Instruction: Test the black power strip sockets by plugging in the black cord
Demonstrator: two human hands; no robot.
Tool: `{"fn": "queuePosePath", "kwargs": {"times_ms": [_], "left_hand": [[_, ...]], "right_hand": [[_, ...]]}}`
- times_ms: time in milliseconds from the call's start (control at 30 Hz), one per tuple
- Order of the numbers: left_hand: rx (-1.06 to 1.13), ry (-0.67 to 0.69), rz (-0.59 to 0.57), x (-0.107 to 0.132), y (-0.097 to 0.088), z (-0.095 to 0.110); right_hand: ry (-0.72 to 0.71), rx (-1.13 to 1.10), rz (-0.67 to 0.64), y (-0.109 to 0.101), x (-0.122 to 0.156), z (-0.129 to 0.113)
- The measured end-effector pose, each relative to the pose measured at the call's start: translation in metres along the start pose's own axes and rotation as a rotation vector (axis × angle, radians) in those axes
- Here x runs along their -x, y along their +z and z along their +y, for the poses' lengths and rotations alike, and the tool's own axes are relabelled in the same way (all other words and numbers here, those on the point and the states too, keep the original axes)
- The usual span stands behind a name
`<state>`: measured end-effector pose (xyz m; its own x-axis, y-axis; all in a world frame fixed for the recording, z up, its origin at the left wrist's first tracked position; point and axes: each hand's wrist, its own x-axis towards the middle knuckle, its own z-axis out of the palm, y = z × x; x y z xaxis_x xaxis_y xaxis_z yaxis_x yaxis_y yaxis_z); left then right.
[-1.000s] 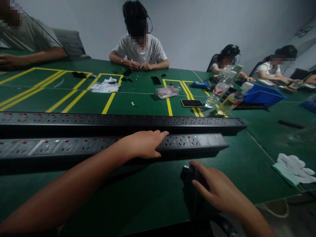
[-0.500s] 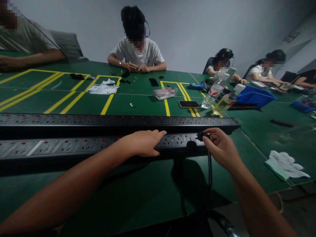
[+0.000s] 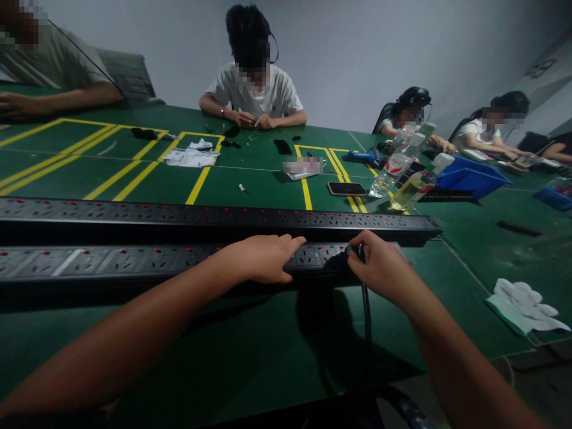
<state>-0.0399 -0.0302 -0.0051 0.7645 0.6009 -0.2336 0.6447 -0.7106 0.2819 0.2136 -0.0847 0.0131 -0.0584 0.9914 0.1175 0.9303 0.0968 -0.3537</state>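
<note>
Right-hand pinch: thumb and fingers of my right hand are closed on a small black plug, little of it showing past my fingertips.
Plug: within that pinch, over the right-hand part of a long black power strip with a row of sockets and small red spots; whether its pins sit in a socket I cannot tell, as my fingers cover it.
Cable: thick and black, the cable hangs below my pinch, in front of the strip's near side.
Left hand: left of the pinch, my left hand lies across the same strip, thumb spread apart from the fingers and by the near edge; how hard it presses I cannot tell.
Second strip: just beyond both hands lies another long black socket strip, roughly parallel.
Beyond the pinch: a dark-screened smartphone, and to its right a bottle of yellow liquid.
Glove: well right of my pinch, a white glove with a pale green cuff lies on the green table.
</note>
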Motion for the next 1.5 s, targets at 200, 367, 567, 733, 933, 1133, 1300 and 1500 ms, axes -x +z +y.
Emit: {"fn": "queuePosePath", "kwargs": {"times_ms": [200, 367, 567, 733, 933, 1133, 1300, 1500], "left_hand": [[0.004, -0.002, 0.048, 0.001, 0.002, 0.001], [-0.007, -0.006, 0.038, -0.001, 0.003, 0.001], [-0.052, -0.011, 0.061, -0.001, 0.004, 0.006], [-0.111, -0.039, 0.085, -0.003, 0.006, 0.012], [-0.142, 0.072, 0.232, -0.017, 0.014, 0.028], [-0.125, 0.162, 0.269, -0.036, 0.019, 0.039], [-0.023, 0.252, 0.356, -0.050, 0.014, 0.045], [0.022, 0.270, 0.367, -0.055, 0.013, 0.050]], "right_hand": [[-0.021, -0.048, -0.084, 0.000, -0.005, 0.008], [-0.021, -0.057, -0.076, 0.004, -0.004, 0.016], [-0.043, 0.066, -0.102, 0.005, -0.005, 0.012], [-0.038, 0.183, -0.063, 0.007, 0.002, 0.008], [-0.101, 0.237, -0.128, -0.001, -0.009, 0.008], [-0.121, 0.344, -0.125, -0.001, -0.020, 0.004], [-0.070, 0.232, -0.053, 0.006, -0.017, 0.009], [-0.086, -0.020, 0.013, 0.012, -0.016, 0.018]]}}
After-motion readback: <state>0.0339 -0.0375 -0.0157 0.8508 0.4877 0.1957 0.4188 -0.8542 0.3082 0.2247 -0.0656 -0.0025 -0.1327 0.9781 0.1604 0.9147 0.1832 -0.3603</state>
